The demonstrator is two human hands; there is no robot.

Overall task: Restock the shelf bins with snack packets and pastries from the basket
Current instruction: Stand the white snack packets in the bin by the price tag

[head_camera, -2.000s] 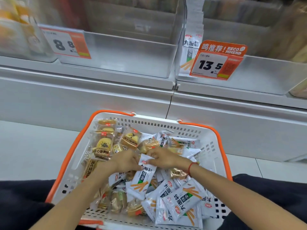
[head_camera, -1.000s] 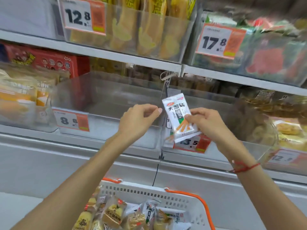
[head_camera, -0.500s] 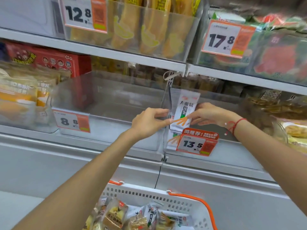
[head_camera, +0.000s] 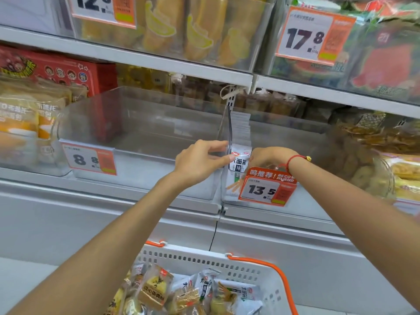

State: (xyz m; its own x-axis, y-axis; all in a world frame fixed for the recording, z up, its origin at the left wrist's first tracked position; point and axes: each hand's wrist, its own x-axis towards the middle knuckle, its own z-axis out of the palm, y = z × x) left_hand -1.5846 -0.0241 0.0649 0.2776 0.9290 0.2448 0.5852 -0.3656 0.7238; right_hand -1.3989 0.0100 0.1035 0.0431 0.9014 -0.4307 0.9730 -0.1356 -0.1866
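Note:
My right hand reaches into the clear bin behind the orange 13.5 price tag and grips a white snack packet, standing it at the bin's front left corner. More white packets stand in a row behind it. My left hand is just left of that corner, thumb and forefinger stretched out to the clear wall between the two bins. The white basket with orange handles sits below, holding white packets and wrapped yellow pastries.
The clear bin with the 8.8 tag holds nothing. Bagged breads fill bins at far left and far right. An upper shelf carries bins tagged 12.8 and 17.8. A grey cabinet front runs below.
I lifted a white packet from the basket up to the shelf. My right hand has pushed it down into the 13.5 bin, and my left hand moved to the bin wall.

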